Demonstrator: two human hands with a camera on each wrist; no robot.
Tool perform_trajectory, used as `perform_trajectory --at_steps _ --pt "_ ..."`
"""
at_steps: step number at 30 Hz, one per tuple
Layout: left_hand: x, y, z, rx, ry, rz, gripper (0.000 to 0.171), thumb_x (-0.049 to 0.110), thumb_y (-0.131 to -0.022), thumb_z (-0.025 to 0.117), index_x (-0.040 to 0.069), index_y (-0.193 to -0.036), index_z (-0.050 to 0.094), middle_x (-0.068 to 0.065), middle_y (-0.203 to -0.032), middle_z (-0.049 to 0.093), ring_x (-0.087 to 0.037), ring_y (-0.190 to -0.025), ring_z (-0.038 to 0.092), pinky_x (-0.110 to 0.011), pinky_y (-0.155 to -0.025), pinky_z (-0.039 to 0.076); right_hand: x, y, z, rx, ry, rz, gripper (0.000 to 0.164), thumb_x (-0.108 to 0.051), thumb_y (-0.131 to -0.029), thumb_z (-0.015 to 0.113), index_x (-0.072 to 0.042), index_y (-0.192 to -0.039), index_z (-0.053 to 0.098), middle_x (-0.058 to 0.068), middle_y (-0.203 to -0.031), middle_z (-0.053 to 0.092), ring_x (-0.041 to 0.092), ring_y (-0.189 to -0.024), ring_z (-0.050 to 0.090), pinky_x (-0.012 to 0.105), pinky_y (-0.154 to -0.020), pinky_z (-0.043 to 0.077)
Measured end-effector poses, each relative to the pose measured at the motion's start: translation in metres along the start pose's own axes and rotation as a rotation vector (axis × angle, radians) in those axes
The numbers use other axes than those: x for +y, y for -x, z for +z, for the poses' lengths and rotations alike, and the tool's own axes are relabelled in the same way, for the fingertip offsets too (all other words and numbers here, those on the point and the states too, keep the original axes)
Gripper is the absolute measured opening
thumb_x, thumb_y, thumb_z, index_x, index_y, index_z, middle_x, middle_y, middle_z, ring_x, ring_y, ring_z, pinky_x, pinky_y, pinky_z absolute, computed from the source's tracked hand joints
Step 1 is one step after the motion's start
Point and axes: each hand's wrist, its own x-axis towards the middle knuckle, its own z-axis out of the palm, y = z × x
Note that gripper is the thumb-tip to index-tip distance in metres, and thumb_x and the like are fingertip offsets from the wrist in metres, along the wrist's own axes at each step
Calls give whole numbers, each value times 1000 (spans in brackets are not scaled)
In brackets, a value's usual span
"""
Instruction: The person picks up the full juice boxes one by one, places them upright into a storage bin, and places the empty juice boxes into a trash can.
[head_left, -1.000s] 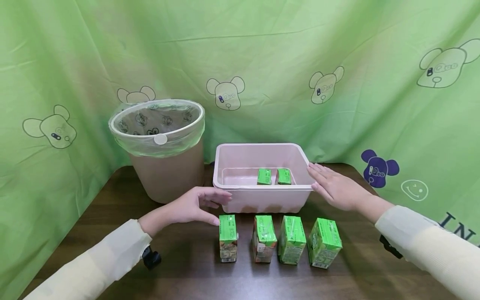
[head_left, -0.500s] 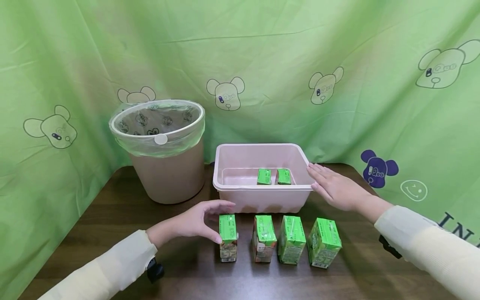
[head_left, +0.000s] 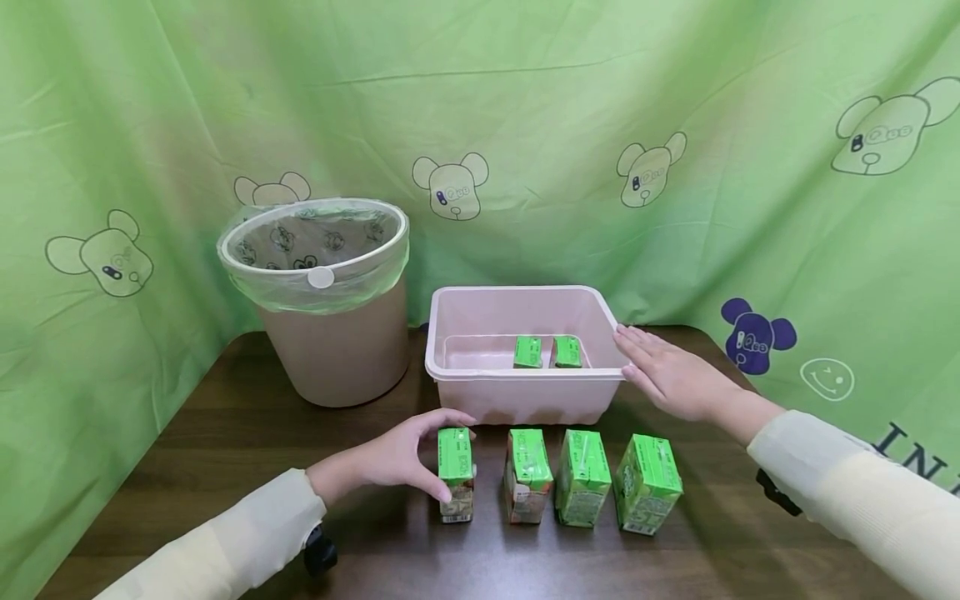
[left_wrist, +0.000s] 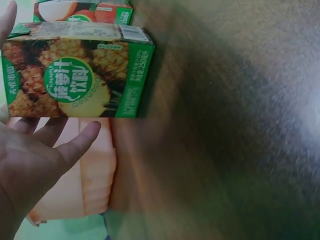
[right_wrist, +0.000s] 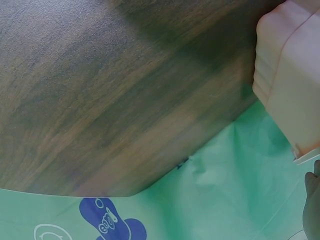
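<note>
My left hand [head_left: 397,454] is curved round the leftmost juice box [head_left: 456,475], its thumb at the near edge and its fingers at the far side. In the left wrist view the pineapple juice box [left_wrist: 75,75] stands between my thumb and fingers; the little finger of my left hand [left_wrist: 30,170] sticks out apart from it. My right hand [head_left: 667,371] lies with straight fingers against the right wall of the pink tub [head_left: 525,396]. In the right wrist view only fingers [right_wrist: 312,200] show, beside the tub [right_wrist: 295,70]. Two green-topped boxes [head_left: 528,352] are inside the tub.
Three more juice boxes [head_left: 528,475] stand upright in a row to the right of the left hand's box. A lined waste bin [head_left: 337,350] stands at the back left. A green curtain [head_left: 525,100] hangs behind the brown table [head_left: 247,400].
My left hand has come nearer and to the right, from above and left of the leftmost juice box to round it. My right hand and the boxes have stayed in place.
</note>
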Motion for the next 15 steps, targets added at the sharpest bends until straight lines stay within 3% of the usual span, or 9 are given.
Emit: perform_trajectory --at_steps 4,15 --pt "-2 -1 2 4 29 -17 82 2 -69 87 7 -139 45 -8 -129 57 -23 -116 56 -40 -101 44 -1 -1 -1 -8 -3 11 52 -23 -104 43 9 -144 36 28 -150 32 43 -138 29 45 -115 23" --pt "-6 0 7 19 116 -43 82 2 -69 87 3 -138 44 -22 -131 52 -29 -107 62 -36 -91 52 0 -1 1 -2 1 4 52 -23 -104 44 9 -144 35 29 -149 32 44 -137 31 40 -117 19"
